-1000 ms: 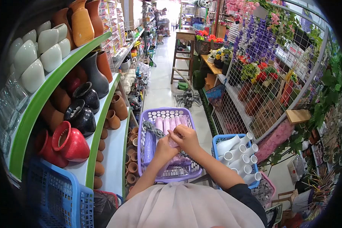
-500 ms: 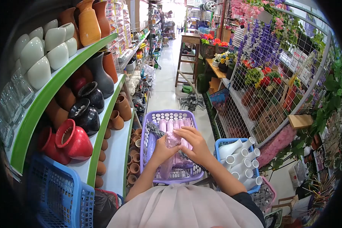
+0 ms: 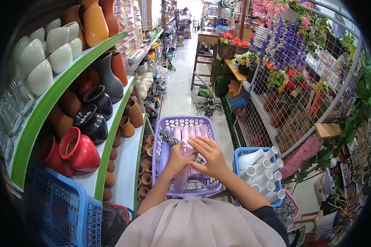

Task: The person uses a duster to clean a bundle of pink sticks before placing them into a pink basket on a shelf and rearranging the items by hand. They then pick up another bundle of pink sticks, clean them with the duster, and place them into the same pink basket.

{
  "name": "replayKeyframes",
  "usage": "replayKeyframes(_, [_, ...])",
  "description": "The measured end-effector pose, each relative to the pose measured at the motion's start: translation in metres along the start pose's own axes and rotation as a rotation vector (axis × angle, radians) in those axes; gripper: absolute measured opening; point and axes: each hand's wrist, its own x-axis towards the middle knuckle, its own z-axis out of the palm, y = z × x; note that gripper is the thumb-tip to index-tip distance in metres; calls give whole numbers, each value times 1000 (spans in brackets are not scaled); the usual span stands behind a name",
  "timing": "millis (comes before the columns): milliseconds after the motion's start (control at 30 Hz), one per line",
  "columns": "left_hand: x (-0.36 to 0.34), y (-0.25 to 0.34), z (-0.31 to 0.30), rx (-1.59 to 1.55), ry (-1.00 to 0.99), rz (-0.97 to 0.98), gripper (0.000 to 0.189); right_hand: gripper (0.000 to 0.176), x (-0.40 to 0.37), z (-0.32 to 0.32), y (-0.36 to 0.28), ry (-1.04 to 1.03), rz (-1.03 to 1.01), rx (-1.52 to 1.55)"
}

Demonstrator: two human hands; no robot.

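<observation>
Over a purple plastic basket [image 3: 154,164], both my hands are on a pink see-through item [image 3: 187,149] that looks glossy, perhaps wrapped in film. My left hand [image 3: 178,160] wraps its lower part. From the right, my right hand [image 3: 211,156] lays its fingers across the upper part, with the thumb below. A loose pink length hangs beneath the left hand. Inside the basket are several pink ribbed pieces [image 3: 198,131], standing side by side, and purple ribbed ones [image 3: 165,154] at the left. A grey-black textured strip [image 3: 168,137] crosses them and runs behind my hands.
A blue basket [image 3: 236,158] of white vases [image 3: 260,169] stands at the right. Shelves on the left carry red pots [image 3: 80,150], black pots [image 3: 90,123] and clay pots [image 3: 132,112]. Another blue basket [image 3: 84,218] is at lower left. Ahead, a wooden stool [image 3: 208,38] stands along the aisle.
My right hand has shifted slightly, its fingers lying further over the pink item. Both hands stay on it above the basket. The view has shifted very slightly.
</observation>
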Motion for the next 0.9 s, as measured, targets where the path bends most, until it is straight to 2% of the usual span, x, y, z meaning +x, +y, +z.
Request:
replayKeyframes(233, [6,-15,0,136,4,22,38,56,-5,6,1,10,31,55])
replayKeyframes(400, [9,-1,6,-10,-20,38,37,47,9,-9,10,-9,58,137])
replayKeyframes(433, [15,-15,7,-11,-45,62,48,44,13,-14,9,17,111,260])
replayKeyframes(467, [16,-7,8,-13,-52,66,48,44,15,-16,11,21,114,254])
replayKeyframes(567, [18,17,4,226,-75,177,71,43,17,-18,18,26,158,348])
replayKeyframes(600, [18,20,4,225,-80,180,71,42,16,-18,22,36,157,356])
replayKeyframes(667, [16,30,5,136,-170,31,71,41,14,-19,25,51,158,360])
replayKeyframes(700, [17,27,7,137,-175,34,71,39,13,-19,26,58,196,404])
replayKeyframes(767, [19,21,12,130,-125,189,73,38,11,-18,28,70,233,445])
replayKeyframes(900, [17,26,14,135,-133,219,76,33,5,-14,30,70,318,502])
